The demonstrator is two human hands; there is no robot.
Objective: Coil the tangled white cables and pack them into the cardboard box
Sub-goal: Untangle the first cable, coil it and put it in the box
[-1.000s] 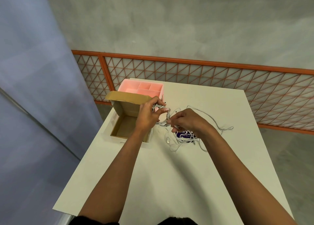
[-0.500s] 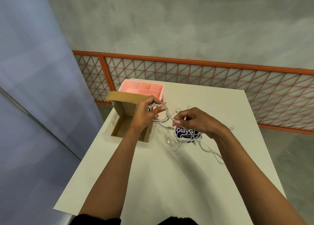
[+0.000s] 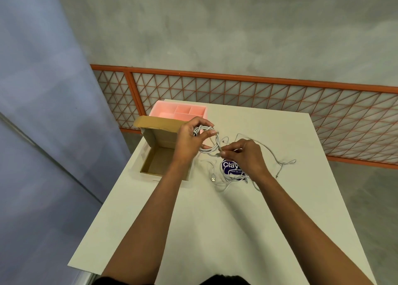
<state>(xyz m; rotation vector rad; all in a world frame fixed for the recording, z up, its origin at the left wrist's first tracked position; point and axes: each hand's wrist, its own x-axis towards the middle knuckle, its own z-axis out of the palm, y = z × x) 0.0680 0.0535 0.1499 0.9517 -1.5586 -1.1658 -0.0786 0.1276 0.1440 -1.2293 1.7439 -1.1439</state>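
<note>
My left hand [image 3: 189,138] holds a coil of white cable [image 3: 212,143] by its top, thumb and fingers curled round the loops, just right of the open cardboard box [image 3: 160,163]. My right hand [image 3: 243,155] pinches the cable's loose end at the coil's lower right. More tangled white cables [image 3: 228,178] lie on the white table [image 3: 215,220] under and beside my right hand, with a USB plug [image 3: 213,179] showing. One strand [image 3: 282,163] trails off to the right. The box is open, its flap raised at the back, and its visible floor is bare.
A pink compartment tray [image 3: 178,111] stands behind the box at the table's far left. A dark blue round label [image 3: 230,167] lies under the cable tangle. An orange mesh fence [image 3: 280,103] runs behind the table, and the table's left edge drops beside the box.
The coil in my left hand has grown and rounded out. My right hand first drew cable out to the right, then came back in to the coil's lower right, pinching the end.
</note>
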